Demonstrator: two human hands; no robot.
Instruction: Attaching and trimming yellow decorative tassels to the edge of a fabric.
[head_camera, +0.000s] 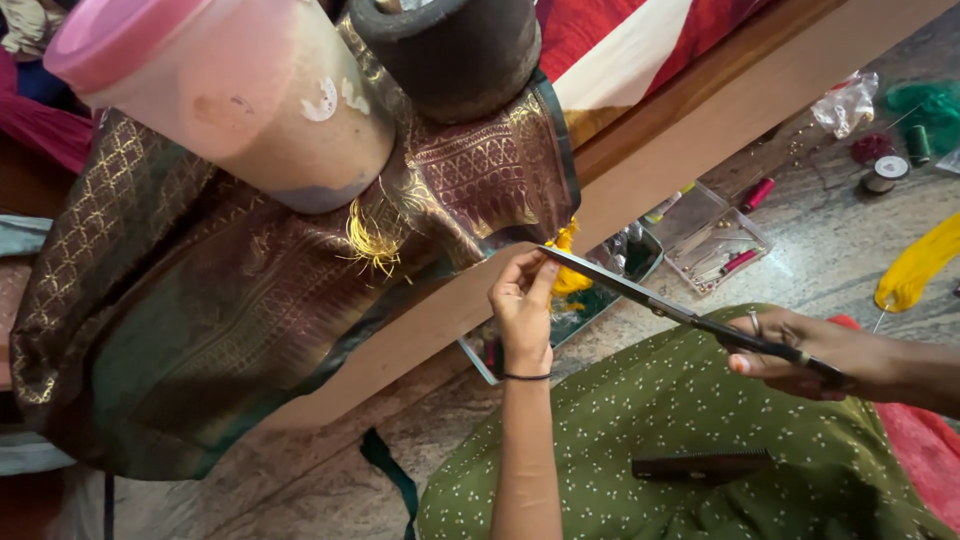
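Note:
My right hand (815, 352) grips the black handles of long scissors (650, 300), whose blades point left toward my left hand (522, 300). My left hand's fingers pinch something small right at the blade tips; what it is I cannot tell. Just above lies a dark green and maroon silk cloth (250, 290) with gold woven borders, draped over a wooden edge (660, 160). A tuft of yellow threads (372, 240) hangs from the cloth. A pink-lidded plastic jar (230, 90) and a dark round container (450, 50) stand on the cloth.
A clear plastic box (715, 240) with small sewing items sits on the stone floor, with a yellow bundle (570, 275) in a tray beside it. Thread spools (888, 170), a yellow hank (915, 265) and green netting (930, 105) lie at right. A dark comb (700, 465) rests on my green dotted lap.

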